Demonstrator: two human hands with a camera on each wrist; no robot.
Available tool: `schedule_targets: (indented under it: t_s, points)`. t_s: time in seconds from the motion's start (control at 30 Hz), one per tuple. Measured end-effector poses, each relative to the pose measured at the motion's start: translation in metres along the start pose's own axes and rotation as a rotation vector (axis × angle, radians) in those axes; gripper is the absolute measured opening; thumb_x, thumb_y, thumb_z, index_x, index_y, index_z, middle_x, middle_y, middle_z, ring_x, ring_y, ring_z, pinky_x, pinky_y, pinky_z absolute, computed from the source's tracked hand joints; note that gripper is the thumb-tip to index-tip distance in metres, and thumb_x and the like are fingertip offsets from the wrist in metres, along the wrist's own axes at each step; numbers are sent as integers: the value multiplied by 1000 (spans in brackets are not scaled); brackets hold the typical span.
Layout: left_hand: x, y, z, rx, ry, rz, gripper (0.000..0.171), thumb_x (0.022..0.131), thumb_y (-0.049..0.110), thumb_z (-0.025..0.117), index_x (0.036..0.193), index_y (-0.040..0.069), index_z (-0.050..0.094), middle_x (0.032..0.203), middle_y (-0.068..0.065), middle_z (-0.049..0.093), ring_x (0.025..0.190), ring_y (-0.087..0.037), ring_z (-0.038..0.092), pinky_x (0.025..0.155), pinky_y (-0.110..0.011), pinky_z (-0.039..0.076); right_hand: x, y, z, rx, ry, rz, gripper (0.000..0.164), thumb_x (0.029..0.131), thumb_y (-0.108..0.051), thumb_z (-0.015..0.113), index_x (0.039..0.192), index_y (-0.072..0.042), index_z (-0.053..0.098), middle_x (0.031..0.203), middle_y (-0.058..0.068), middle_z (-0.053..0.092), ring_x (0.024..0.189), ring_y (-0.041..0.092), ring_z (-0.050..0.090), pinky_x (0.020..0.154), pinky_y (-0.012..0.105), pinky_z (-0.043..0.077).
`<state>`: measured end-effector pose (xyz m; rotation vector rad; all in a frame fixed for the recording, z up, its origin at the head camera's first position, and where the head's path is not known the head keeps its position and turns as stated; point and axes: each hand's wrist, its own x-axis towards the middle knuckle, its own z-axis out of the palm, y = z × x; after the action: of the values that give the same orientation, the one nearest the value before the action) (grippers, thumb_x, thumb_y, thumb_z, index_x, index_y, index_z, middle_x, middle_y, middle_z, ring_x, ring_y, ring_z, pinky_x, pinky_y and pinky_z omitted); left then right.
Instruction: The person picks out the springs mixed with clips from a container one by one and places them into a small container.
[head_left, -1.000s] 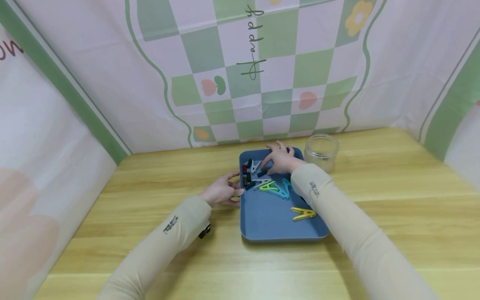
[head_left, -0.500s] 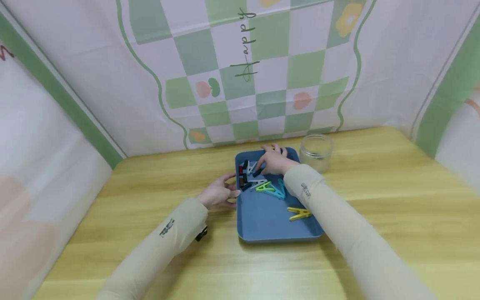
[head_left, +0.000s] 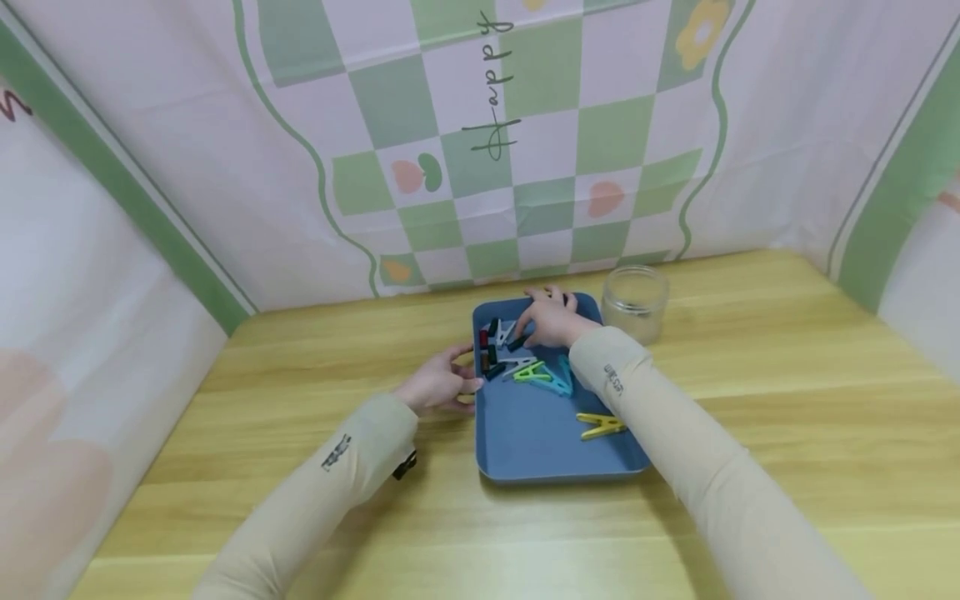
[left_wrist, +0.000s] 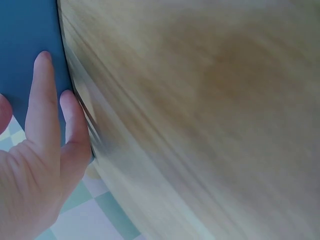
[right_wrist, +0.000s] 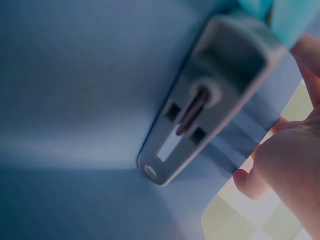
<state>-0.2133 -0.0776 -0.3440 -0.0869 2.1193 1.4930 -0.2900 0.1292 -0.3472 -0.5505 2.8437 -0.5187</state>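
Note:
Against the left wall of the blue tray (head_left: 540, 450) rests my left hand (head_left: 438, 383); the left wrist view shows its extended fingers (left_wrist: 44, 100) along the tray's side. My right hand (head_left: 551, 323) is over the tray's far part, its lower fingertips pinching a small black cylinder (head_left: 517, 342). Left of it lie a red piece (head_left: 483, 339), more small black pieces (head_left: 492, 327) and a whitish clip (head_left: 504, 335). Nearer are a green clothes peg (head_left: 529, 372) and a light-blue one (head_left: 555, 384). The right wrist view shows a grey peg (right_wrist: 200, 105) close up.
A yellow clothes peg (head_left: 602, 426) lies in the tray's near right part, beside the right sleeve. Just right of the tray stands a clear round jar (head_left: 635, 304). Behind the wooden table (head_left: 337, 358) hangs a checkered cloth (head_left: 547, 167).
The right hand has shifted slightly left within the tray, and the black cylinder at its fingertips has turned a little. The left hand keeps its place at the tray wall.

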Motion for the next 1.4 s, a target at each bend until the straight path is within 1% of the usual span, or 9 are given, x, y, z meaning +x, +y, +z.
schedule_targets:
  t_s: [0.2, 0.33, 0.73, 1.03, 1.27, 1.4]
  points:
    - [-1, -5, 1, -10, -8, -5, 66, 93, 1, 56, 150, 18, 27, 125, -21, 48, 94, -23, 59, 75, -37, 58, -2, -1, 6, 11, -4, 16, 14, 81, -14, 74, 94, -19, 76, 156, 18, 18, 140, 47, 1, 108, 66, 0]
    - [-2, -6, 2, -15, -10, -17, 65, 93, 1, 56, 150, 18, 27, 124, -20, 49, 93, -23, 59, 76, -37, 58, -3, -1, 7, 18, -10, 17, 13, 81, -14, 74, 93, -19, 76, 156, 18, 19, 140, 47, 1, 108, 65, 0]
    - [-1, -1, 0, -29, -16, 2, 67, 93, 1, 56, 150, 19, 26, 123, -20, 49, 93, -23, 59, 76, -37, 58, 0, -2, -3, 27, 12, 26, 13, 82, -15, 74, 95, -18, 76, 156, 18, 18, 139, 47, 3, 107, 65, 4]
    - [2, 1, -1, -19, -11, 19, 68, 93, 0, 56, 150, 16, 25, 123, -21, 49, 92, -23, 60, 75, -36, 58, 5, -1, -7, 40, 21, 37, 14, 83, -15, 73, 97, -16, 75, 156, 18, 17, 139, 48, 0, 107, 66, 1]
    - [3, -1, -1, -10, -5, 7, 68, 92, 0, 57, 150, 16, 26, 122, -20, 49, 91, -23, 60, 74, -35, 59, 7, 1, -5, 45, 5, 50, 14, 83, -16, 73, 97, -16, 74, 156, 16, 16, 140, 47, -1, 108, 66, 1]
    - [3, 0, -1, -8, 1, 5, 68, 92, 1, 58, 150, 16, 25, 124, -21, 49, 93, -25, 61, 74, -35, 59, 8, 1, -6, 30, 8, 48, 13, 83, -16, 73, 97, -16, 74, 156, 17, 16, 140, 47, 0, 108, 66, 1]
